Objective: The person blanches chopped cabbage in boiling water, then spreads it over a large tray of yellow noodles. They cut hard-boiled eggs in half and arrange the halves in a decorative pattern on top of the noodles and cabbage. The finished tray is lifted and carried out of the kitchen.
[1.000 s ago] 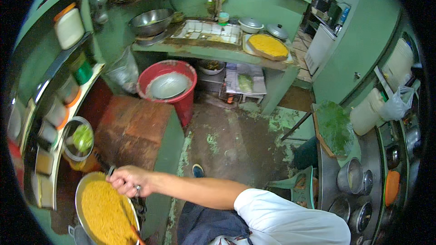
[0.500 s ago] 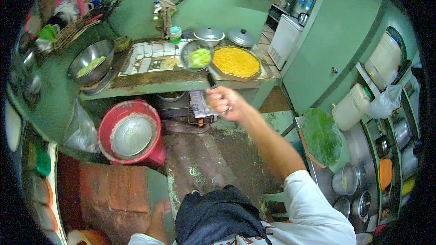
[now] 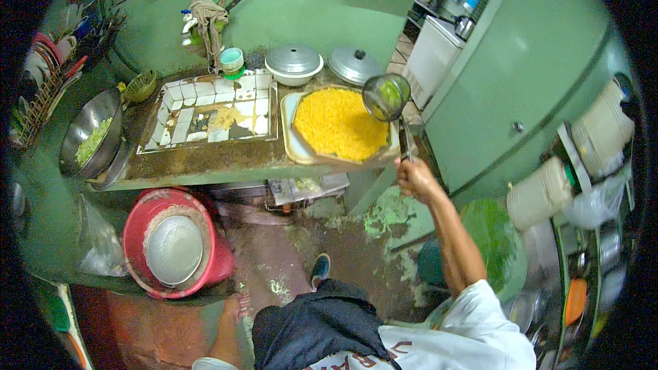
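Observation:
My right hand [image 3: 417, 178] is closed round the black handle of a mesh strainer [image 3: 375, 106], my arm stretched out to the right. Some green leafy vegetable [image 3: 389, 94] sits inside the basket. The strainer hangs above the far right edge of a many-sided tray [image 3: 367, 159] heaped with yellow noodles [image 3: 339, 123]. My left hand [image 3: 241, 303] hangs low at my side, apart from the counter; how its fingers are set is too small to make out. Tilted on the counter's left end, a steel bowl [image 3: 113, 109] contains chopped pale green vegetable [image 3: 94, 142].
Two lidded pots [image 3: 295, 62] stand behind the noodles. A tiled sink basin [image 3: 257, 106] lies left of them, with stacked cups [image 3: 232, 60] at its back. A red tub [image 3: 223, 253] holding a metal basin [image 3: 175, 250] is on the floor. Shelves of cookware line the right.
My right hand has carried the strainer rightward, from beside the noodle tray to over its far right edge. The view has shifted, and my blue shoe now shows.

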A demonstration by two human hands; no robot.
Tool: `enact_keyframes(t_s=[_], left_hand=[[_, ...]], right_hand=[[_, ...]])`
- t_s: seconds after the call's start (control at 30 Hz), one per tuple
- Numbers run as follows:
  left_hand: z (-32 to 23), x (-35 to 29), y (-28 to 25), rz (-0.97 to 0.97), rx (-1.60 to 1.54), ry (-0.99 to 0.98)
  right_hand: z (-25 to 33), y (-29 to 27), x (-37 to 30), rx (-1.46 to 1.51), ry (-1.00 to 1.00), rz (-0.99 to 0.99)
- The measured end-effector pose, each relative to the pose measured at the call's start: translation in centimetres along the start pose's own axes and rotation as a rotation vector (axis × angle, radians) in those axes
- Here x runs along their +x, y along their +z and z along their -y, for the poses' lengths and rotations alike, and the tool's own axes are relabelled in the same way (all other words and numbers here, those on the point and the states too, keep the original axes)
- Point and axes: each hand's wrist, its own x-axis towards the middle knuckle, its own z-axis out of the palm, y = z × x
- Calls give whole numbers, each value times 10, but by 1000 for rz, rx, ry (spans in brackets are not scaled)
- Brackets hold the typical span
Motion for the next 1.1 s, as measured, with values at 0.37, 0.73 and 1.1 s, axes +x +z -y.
enact_keyframes(t_s=[0.37, 0.73, 1.1], left_hand=[[-221, 23, 216, 434, 265, 293], [-97, 122, 146, -202, 1177, 735], [-36, 96, 47, -169, 802, 157]], right_hand=[[-43, -26, 142, -845, -528, -287], [-21, -34, 154, -1002, -436, -458], [-67, 62, 151, -686, -282, -226]])
